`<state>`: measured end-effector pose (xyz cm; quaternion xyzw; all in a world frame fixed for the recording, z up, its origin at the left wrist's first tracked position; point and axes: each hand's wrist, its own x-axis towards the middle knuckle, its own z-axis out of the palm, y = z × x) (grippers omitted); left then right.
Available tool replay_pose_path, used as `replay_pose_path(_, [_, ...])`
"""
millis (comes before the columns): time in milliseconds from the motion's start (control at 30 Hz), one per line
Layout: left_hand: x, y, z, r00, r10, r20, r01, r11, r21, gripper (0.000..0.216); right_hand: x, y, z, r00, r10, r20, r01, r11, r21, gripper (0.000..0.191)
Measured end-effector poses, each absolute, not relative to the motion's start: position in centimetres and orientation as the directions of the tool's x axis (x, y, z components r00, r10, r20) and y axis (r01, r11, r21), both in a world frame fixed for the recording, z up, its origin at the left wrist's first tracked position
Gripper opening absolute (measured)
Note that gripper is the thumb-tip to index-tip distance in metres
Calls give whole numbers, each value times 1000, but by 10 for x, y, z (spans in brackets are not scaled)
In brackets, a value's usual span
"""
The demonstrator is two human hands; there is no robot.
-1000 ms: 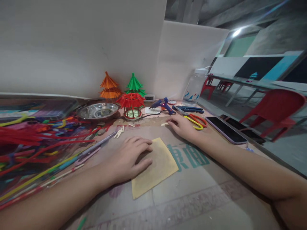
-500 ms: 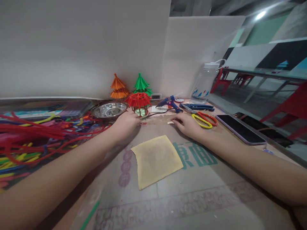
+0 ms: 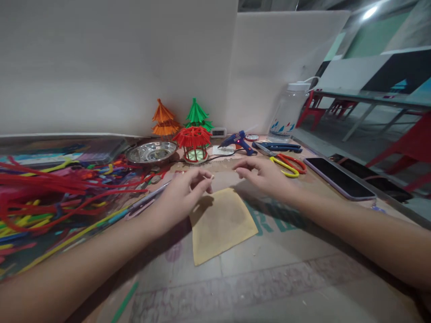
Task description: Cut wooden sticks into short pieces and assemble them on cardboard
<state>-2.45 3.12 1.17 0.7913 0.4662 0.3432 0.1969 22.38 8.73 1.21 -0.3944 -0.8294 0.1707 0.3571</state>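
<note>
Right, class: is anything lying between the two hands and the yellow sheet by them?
Nothing visible. The left hand hovers over the far left corner of the yellow sheet, the right hand just beyond its far right corner. Only shadow falls on the sheet. The pen and the scissors lie off to the sides.

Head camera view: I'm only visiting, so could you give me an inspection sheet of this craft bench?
Surface: cardboard-covered table, yellow sheet lying flat.
Job's things: small pale stick, apparently pinched by the left hand above the sheet's far edge; red pavilion model behind.
Clutter: pipe cleaners, metal bowl, scissors, glue gun, phone, bottle.
Hands: left pinching; right hand curled, contents unclear.
Cables: black cord by the glue gun.
Surroundings: white partition; red chair at right.
</note>
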Motion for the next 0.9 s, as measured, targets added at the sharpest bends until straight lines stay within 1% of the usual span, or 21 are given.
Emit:
replay_pose_path(100, [-20, 11, 0, 272, 868, 415, 498, -496, 711, 19, 206, 57, 13, -481, 792, 375, 414, 583, -699, 17])
replay_pose_path(167, [-18, 8, -8, 257, 869, 423, 448, -494, 745, 24, 199, 43, 6, -518, 782, 348, 340, 561, -755, 16])
replay_pose_path(233, [-17, 10, -15, 262, 868, 422, 427, -496, 756, 29, 195, 36, -1, -518, 784, 341, 295, 538, -789, 16])
replay_pose_path(333, [-16, 15, -23, 294, 843, 450, 459, -538, 707, 32, 194, 36, -7, -489, 801, 345, 269, 514, -814, 15])
replay_pose_path(433, [-15, 16, -26, 345, 802, 488, 482, -597, 641, 31, 194, 38, -6, -504, 792, 345, 229, 508, -831, 11])
replay_pose_path(500, [-15, 15, -25, 380, 783, 493, 479, -622, 619, 31, 194, 38, -4, -517, 786, 340, 214, 503, -837, 9])
replay_pose_path(600, [-16, 13, -22, 392, 767, 507, 459, -641, 615, 29, 194, 39, -3, -515, 806, 292, 224, 456, -861, 9])
replay_pose_path(700, [-17, 10, -18, 347, 771, 534, 457, -637, 622, 28, 194, 42, -5, -509, 827, 241, 229, 399, -888, 11])
replay_pose_path(800, [-17, 9, -15, 308, 774, 553, 445, -631, 635, 32, 194, 44, -6, -532, 820, 210, 221, 374, -901, 14])
replay_pose_path(900, [-17, 10, -14, 303, 768, 564, 456, -637, 622, 23, 194, 45, -4, -552, 812, 190, 240, 373, -896, 16])
